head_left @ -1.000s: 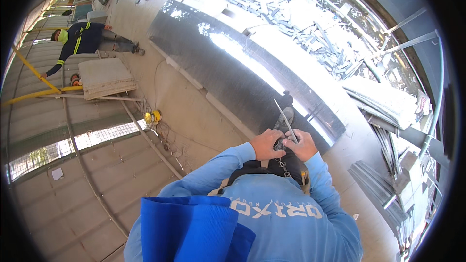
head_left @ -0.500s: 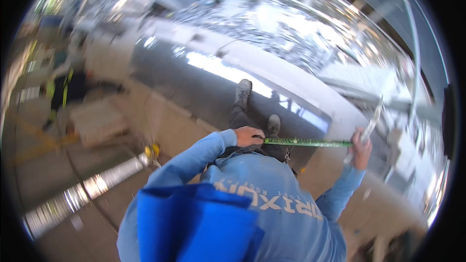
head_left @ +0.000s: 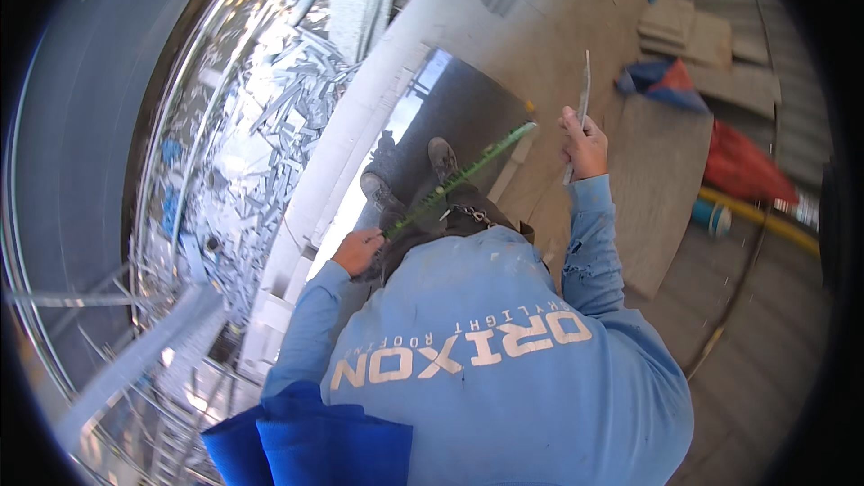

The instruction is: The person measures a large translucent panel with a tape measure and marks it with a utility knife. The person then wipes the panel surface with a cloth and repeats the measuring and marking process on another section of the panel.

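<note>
In my left hand (head_left: 359, 251), the fingers are closed around the near end of a long, narrow green ruler-like strip (head_left: 477, 167) with dark marks along it. The strip slants up to the right, past my boots (head_left: 441, 158), and its far end is free. My right hand (head_left: 587, 146) is raised to the right and grips a thin greyish-white strip (head_left: 585, 81) that stands out above and below the fist. A gap separates the right hand from the green strip. Small metal clips (head_left: 472, 212) hang at my waist.
I stand on a dark glossy sheet (head_left: 486, 94). Left of it runs a pale ledge (head_left: 324, 162), with a heap of metal offcuts (head_left: 270, 126) beyond. To the right lie a board (head_left: 666, 189), a red-and-blue bundle (head_left: 664, 85), red cloth (head_left: 747, 162) and a yellow bar (head_left: 765, 219).
My view has turned, so the scrap heap now lies on the left. My right hand has come off the green strip and moved up and away, still gripping the pale strip.
</note>
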`<action>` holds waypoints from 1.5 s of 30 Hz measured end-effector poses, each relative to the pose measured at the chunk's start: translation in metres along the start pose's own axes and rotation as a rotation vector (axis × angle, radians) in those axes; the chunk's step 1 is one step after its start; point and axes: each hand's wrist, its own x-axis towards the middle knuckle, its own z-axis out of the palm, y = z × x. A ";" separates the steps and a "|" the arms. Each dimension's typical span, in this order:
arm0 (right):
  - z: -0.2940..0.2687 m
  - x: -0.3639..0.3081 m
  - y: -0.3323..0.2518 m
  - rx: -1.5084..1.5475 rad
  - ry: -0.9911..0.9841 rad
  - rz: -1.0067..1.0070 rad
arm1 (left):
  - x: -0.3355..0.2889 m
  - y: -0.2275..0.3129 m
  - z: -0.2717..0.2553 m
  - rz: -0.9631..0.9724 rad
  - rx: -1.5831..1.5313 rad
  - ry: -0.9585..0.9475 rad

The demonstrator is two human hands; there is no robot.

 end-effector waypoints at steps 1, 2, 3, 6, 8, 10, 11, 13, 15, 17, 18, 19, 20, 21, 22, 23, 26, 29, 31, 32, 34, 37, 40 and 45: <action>-0.016 -0.009 0.009 0.015 0.081 0.003 | 0.010 0.010 -0.022 -0.052 0.061 -0.134; -0.035 -0.018 0.019 0.030 0.162 0.008 | 0.017 0.026 -0.037 -0.073 0.079 -0.240; -0.060 -0.029 0.033 0.018 0.194 0.051 | 0.028 0.031 -0.043 0.002 0.133 -0.282; -0.104 -0.068 0.068 0.150 0.400 0.104 | 0.067 0.060 -0.048 0.204 0.291 -0.386; -0.118 -0.085 0.092 0.259 0.519 0.109 | 0.101 0.090 -0.040 0.223 0.453 -0.447; -0.124 -0.097 0.114 0.404 0.612 0.117 | 0.134 0.110 -0.026 0.254 0.604 -0.501; -0.127 -0.098 0.125 0.501 0.639 0.117 | 0.152 0.113 -0.018 0.249 0.696 -0.517; -0.135 -0.094 0.148 0.622 0.671 0.135 | 0.178 0.141 -0.003 0.237 0.884 -0.571; -0.138 -0.081 0.168 0.679 0.649 0.165 | 0.201 0.160 0.007 0.159 1.029 -0.625; -0.142 -0.058 0.182 0.683 0.607 0.229 | 0.225 0.161 0.010 0.120 1.084 -0.637; -0.153 -0.044 0.187 0.679 0.582 0.253 | 0.235 0.162 0.017 0.104 1.084 -0.654; -0.161 -0.022 0.194 0.709 0.545 0.257 | 0.249 0.158 0.020 0.069 1.071 -0.600; -0.165 -0.005 0.203 0.742 0.514 0.273 | 0.256 0.153 0.017 0.030 1.063 -0.556; -0.167 0.014 0.212 0.764 0.479 0.292 | 0.266 0.152 0.018 0.050 1.062 -0.560; -0.167 0.030 0.217 0.829 0.451 0.312 | 0.273 0.159 0.022 -0.026 1.029 -0.541; -0.165 0.046 0.219 0.895 0.426 0.330 | 0.285 0.161 0.027 -0.036 1.049 -0.541; -0.152 0.087 0.234 1.123 0.302 0.399 | 0.330 0.171 0.054 -0.084 1.157 -0.511; -0.118 0.106 0.262 1.502 0.215 0.581 | 0.388 0.168 0.084 -0.137 1.243 -0.526; -0.086 0.117 0.290 1.590 0.240 0.673 | 0.440 0.161 0.108 -0.127 1.274 -0.584; -0.063 0.123 0.319 1.623 0.217 0.751 | 0.465 0.160 0.122 -0.120 1.303 -0.591; -0.020 0.133 0.363 1.645 0.218 0.898 | 0.523 0.152 0.155 -0.107 1.346 -0.610; 0.019 0.143 0.394 1.700 0.236 0.986 | 0.623 0.112 0.195 -0.056 1.390 -0.634; 0.046 0.156 0.422 1.703 0.271 1.025 | 0.708 0.078 0.239 0.058 1.391 -0.640; 0.084 0.181 0.469 1.637 0.356 1.090 | 0.803 0.028 0.304 0.143 1.319 -0.657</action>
